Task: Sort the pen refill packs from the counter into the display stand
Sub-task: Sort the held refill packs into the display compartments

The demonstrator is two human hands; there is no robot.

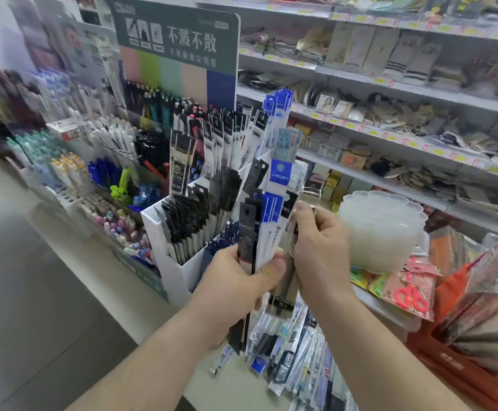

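While the left hand (242, 280) clasps fanned refill packs (252, 232), the right hand's (320, 247) grip pinches one.

Bright, even shop light fell from above; shadows were faint, the left edge smeared with blur, shelves (390, 84) bowed.

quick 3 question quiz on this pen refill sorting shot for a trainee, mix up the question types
1. True or false: the left hand grips a fanned bundle of refill packs.
2. Multiple choice: the right hand pinches A) the red scissors, B) a pack at the bundle's right edge, C) nothing.
3. Fill in: more loose packs lie on the counter, directly ______ the hands.

Key
1. True.
2. B; the scissors lie packaged on the shelf to the right.
3. Below; the white display stand is to the left, its front slots already holding packs.
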